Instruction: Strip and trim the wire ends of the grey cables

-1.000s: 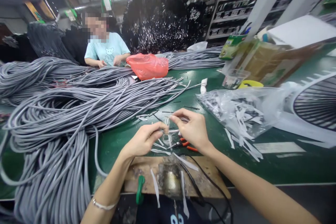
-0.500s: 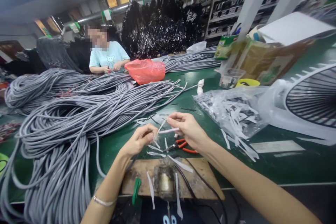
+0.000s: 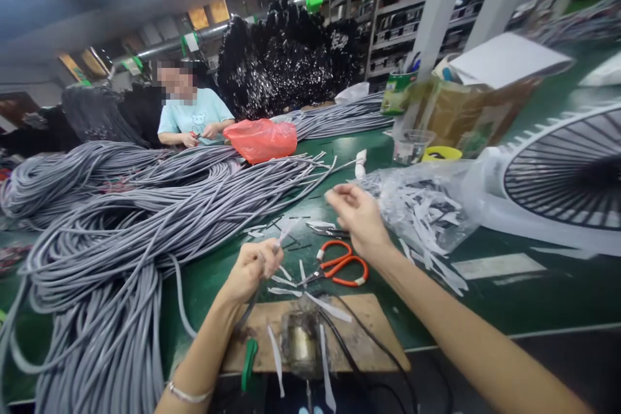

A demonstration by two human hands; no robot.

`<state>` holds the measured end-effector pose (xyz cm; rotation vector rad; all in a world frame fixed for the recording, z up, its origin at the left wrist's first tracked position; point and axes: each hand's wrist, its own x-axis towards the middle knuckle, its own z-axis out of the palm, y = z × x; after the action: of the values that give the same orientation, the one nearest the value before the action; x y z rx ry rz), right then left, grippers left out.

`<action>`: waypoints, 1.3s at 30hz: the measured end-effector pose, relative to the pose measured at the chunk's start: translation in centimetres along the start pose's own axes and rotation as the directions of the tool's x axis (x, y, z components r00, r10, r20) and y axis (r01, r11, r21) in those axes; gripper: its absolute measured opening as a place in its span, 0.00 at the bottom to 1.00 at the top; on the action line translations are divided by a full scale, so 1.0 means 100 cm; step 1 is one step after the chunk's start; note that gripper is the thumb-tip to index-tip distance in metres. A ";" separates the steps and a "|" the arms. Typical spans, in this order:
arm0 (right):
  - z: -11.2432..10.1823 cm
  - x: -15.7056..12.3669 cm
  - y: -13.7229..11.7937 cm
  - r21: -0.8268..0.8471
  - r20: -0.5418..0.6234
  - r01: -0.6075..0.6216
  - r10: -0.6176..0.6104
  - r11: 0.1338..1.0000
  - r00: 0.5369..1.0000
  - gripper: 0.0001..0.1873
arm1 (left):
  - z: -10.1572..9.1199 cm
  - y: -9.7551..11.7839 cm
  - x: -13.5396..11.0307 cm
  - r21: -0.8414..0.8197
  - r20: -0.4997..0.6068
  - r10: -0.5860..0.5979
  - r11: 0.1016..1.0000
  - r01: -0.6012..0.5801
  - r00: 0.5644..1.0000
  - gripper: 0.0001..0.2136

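My left hand (image 3: 252, 266) is closed in a pinch on the end of a grey cable with a thin white strip sticking up from it, just above a wooden board (image 3: 369, 330). My right hand (image 3: 356, 215) is lifted off to the right, fingers curled, near a clear bag of white strips (image 3: 422, 207); what it holds, if anything, I cannot make out. Orange-handled scissors (image 3: 339, 265) lie on the green table (image 3: 485, 297) between my hands. White strips are scattered around them. A small metal pot (image 3: 301, 343) sits on the board.
Large coils of grey cable (image 3: 121, 233) fill the table's left half. A person in a light blue shirt (image 3: 194, 118) works at the far side beside a red bag (image 3: 262, 139). A white fan (image 3: 557, 181), cardboard box (image 3: 466, 103) and plastic cup (image 3: 410, 145) stand at right.
My hands have separated: the right one moved up and right towards the bag, uncovering the scissors. The left one stays closed on the cable end. The view has shifted slightly.
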<state>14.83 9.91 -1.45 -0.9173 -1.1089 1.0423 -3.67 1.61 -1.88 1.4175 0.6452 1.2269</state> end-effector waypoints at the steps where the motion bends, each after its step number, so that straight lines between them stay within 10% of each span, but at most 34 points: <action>1: 0.004 -0.005 -0.002 0.031 0.131 -0.024 0.020 0.999 0.991 0.15 | -0.001 -0.001 0.001 -0.052 -0.025 -0.004 0.999 0.003 1.000 0.22; 7: 0.027 -0.041 -0.003 0.175 0.686 -0.311 0.110 0.934 0.719 0.31 | 0.001 -0.009 -0.001 -0.276 -0.001 -0.039 0.960 0.038 0.999 0.22; 11: 0.031 -0.044 0.001 0.201 0.557 -0.262 0.109 0.944 0.823 0.17 | 0.007 -0.012 -0.003 -0.268 -0.043 -0.160 0.953 0.142 0.986 0.10; 15: 0.029 -0.046 0.000 0.071 0.425 -0.010 -0.022 0.997 0.905 0.12 | 0.013 -0.015 -0.003 -0.123 -0.214 -0.176 0.981 0.153 0.961 0.30; 25: 0.023 -0.053 0.005 -0.194 0.421 0.432 -0.323 0.881 0.848 0.07 | 0.016 -0.012 0.001 0.449 -0.544 0.132 0.880 0.154 0.829 0.20; 39: 0.022 -0.055 0.002 -0.243 0.439 0.479 -0.345 0.844 0.830 0.09 | 0.000 -0.004 0.008 0.014 -0.778 0.080 0.994 -0.109 0.623 0.18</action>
<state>12.00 4.84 -2.52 -0.6990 -1.7767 0.6761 -3.30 2.43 -1.98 0.8267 1.1372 1.9538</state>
